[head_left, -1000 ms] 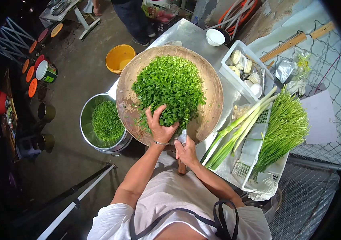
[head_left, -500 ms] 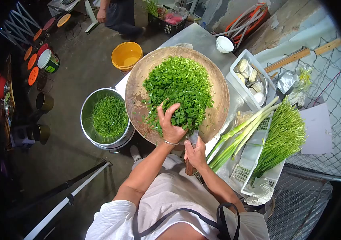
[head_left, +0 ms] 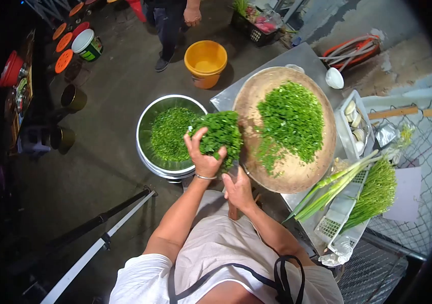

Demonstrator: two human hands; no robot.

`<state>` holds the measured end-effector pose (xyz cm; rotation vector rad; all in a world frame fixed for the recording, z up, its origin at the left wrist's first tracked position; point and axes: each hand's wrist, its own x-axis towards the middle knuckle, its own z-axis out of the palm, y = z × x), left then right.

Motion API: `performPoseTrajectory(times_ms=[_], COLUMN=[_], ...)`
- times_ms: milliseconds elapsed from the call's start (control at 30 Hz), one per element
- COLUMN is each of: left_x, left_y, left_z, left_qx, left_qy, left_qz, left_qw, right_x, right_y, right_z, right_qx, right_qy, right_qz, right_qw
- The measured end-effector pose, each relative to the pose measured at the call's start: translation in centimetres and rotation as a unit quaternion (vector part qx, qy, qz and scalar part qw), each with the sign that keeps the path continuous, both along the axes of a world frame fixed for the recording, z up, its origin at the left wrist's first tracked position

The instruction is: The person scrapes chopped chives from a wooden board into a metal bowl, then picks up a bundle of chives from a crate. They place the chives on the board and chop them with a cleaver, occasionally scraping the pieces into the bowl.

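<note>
A heap of chopped greens (head_left: pixel 221 134) is carried between my left hand (head_left: pixel 207 161) and a knife (head_left: pixel 233 169). My left hand's fingers curl round the near side of the heap. My right hand (head_left: pixel 238 191) grips the knife, its brown wooden handle pointing toward my apron and most of its blade hidden under the greens. This load hangs over the gap and the right rim of a metal pot (head_left: pixel 142 115), which has finely cut greens (head_left: pixel 167 137) inside. On the round wooden chopping board (head_left: pixel 307 180) to the right lies a larger pile of chopped greens (head_left: pixel 294 119).
Long green onions (head_left: pixel 332 185) and a bunch of thin green stems (head_left: pixel 373 197) lie at the right by white baskets. Beyond them stands a white bin (head_left: pixel 347 104) of pale pieces. An orange bucket (head_left: pixel 205 61) and another person's legs (head_left: pixel 167 35) are ahead.
Both hands have moved left from the board toward the pot, carrying part of the chopped greens on the knife. The view has turned left. The other person has changed position.
</note>
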<state>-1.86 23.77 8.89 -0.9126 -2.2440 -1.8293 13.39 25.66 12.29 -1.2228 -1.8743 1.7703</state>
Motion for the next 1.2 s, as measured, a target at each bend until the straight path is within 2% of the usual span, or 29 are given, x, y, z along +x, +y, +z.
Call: performPoseTrajectory(times_ms=[33, 67, 133, 200, 233, 267, 300, 333, 367, 400, 467, 500, 567, 633, 733, 767, 800, 900, 933, 1033, 1100, 1167, 1200], left_x=[-1.6, -3.3, -7.0, -10.3, -12.3, -13.4, -15.3, -16.6, -16.3, -16.4, -16.1, -15.8, -13.6, -10.1, -3.4, -0.7, 1.3, 5.1, 5.4, 5.1, 3.7, 2.2, 2.2], left_y=[-1.0, -1.8, -3.7, -5.3, -6.1, -6.6, -7.4, -7.8, -7.9, -7.7, -6.3, -5.4, -2.3, 2.0, 8.9, 10.5, 12.1, 15.2, 16.2, 18.8, 19.8, 21.2, 21.7], left_z=[-1.6, -3.2, -8.1, -14.9, -14.9, -14.8, -17.8, -17.7, -17.6, -16.2, -14.7, -14.2, -10.0, -3.9, -0.8, 0.6, 1.3, 5.4, 5.5, 4.1, 2.6, -0.8, -0.6], left_qx=[-0.016, -0.007, -0.053, -0.220, -0.273, -0.276, -0.246, -0.217, -0.196, -0.131, -0.008, 0.048, 0.093, 0.139, 0.145, 0.117, 0.057, 0.040, 0.043, 0.029, -0.043, -0.089, -0.105], left_qy=[-0.023, -0.042, -0.157, -0.228, -0.302, -0.355, -0.360, -0.367, -0.350, -0.415, -0.506, -0.533, -0.539, -0.550, -0.474, -0.396, -0.244, -0.049, 0.018, 0.048, 0.053, 0.055, 0.058], left_qz=[0.017, 0.027, -0.015, 0.036, 0.029, 0.057, 0.034, 0.010, 0.049, 0.047, 0.040, 0.039, -0.001, -0.054, -0.231, -0.299, -0.347, -0.413, -0.390, -0.339, -0.284, -0.230, -0.208], left_qw=[0.999, 0.999, 0.986, 0.948, 0.913, 0.891, 0.899, 0.905, 0.915, 0.899, 0.862, 0.844, 0.837, 0.822, 0.837, 0.860, 0.904, 0.909, 0.920, 0.939, 0.956, 0.967, 0.971], right_x=[-2.1, -4.0, -6.6, -8.7, -9.5, -9.7, -9.6, -9.3, -8.7, -7.4, -5.2, -3.6, -0.2, 2.8, 9.5, 12.1, 14.6, 23.1, 25.4, 30.4, 31.8, 32.8, 33.0], right_y=[-0.7, -1.1, -2.2, -2.4, -2.6, -2.7, -2.7, -2.5, -2.3, -2.0, -1.1, -0.7, 0.3, 2.1, 5.0, 6.0, 6.8, 8.8, 9.3, 10.4, 11.3, 11.8, 12.1], right_z=[-0.3, -0.3, -4.2, -7.2, -7.6, -7.7, -6.7, -5.2, -3.4, -3.3, 0.4, 0.6, 1.1, 2.9, 4.1, 4.2, 4.0, 1.9, 1.6, 0.9, 0.6, -1.0, -1.3], right_qx=[0.009, -0.002, 0.125, 0.153, 0.167, 0.144, 0.122, 0.098, 0.081, 0.137, -0.065, -0.064, -0.044, -0.062, -0.066, -0.061, -0.060, -0.020, -0.016, -0.014, -0.026, -0.046, -0.055], right_qy=[-0.007, -0.067, -0.109, -0.103, -0.101, -0.100, -0.100, -0.102, -0.096, -0.075, -0.022, 0.060, 0.186, 0.194, 0.165, 0.159, 0.153, 0.085, 0.067, 0.022, 0.004, -0.014, -0.024], right_qz=[0.020, 0.053, 0.099, 0.104, 0.105, 0.093, 0.081, 0.069, 0.049, 0.051, -0.028, -0.060, -0.138, -0.221, -0.336, -0.362, -0.388, -0.442, -0.449, -0.450, -0.443, -0.430, -0.421], right_qw=[1.000, 0.996, 0.981, 0.977, 0.975, 0.980, 0.984, 0.988, 0.991, 0.986, 0.997, 0.994, 0.972, 0.954, 0.925, 0.916, 0.907, 0.893, 0.891, 0.893, 0.896, 0.902, 0.905])
